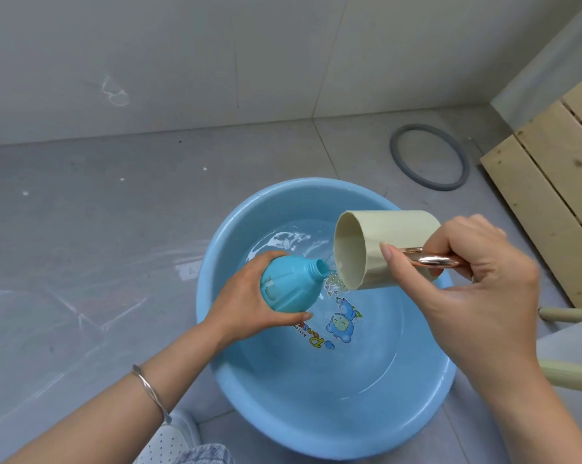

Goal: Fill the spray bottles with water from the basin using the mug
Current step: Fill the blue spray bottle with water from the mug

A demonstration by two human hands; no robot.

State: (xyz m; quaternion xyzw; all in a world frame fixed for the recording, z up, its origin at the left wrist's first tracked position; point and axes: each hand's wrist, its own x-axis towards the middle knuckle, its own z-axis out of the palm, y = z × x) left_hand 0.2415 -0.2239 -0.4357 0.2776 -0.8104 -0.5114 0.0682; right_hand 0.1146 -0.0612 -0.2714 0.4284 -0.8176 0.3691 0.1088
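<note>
The grey tiled floor [81,229] carries the round light-blue plastic basin [282,396], which holds shallow clear water [282,241] over a cartoon print [343,324]. Keeping the whole pour above the basin, as it is now, is the main safeguard: anything that misses falls back into the supply and not onto the tiles.

Over the basin's far right side, the right hand [483,289] grips the shiny rose-gold handle [432,261] of the beige cylindrical mug [393,236], with the thumb laid along the mug's wall. The mug is tipped nearly on its side, its mouth facing left. That tilt looks steep for so small a target; backing it off to thin the stream would likely serve better.

The left hand [246,296] wraps its fingers and thumb round the bulbous teal plastic spray bottle [289,286], holding it in the air above the water, leaning with its neck towards the mug. Its spray head is off. Standing it more upright would let it take more before it overflows.

The threaded neck opening [321,266] sits just beside the mug's lower lip, close to touching. Pale streaks beneath the lip suggest some water runs past the neck. Resting the lip on the neck's rim and pouring from one point should cure that. How full the bottle is cannot be told.
</note>
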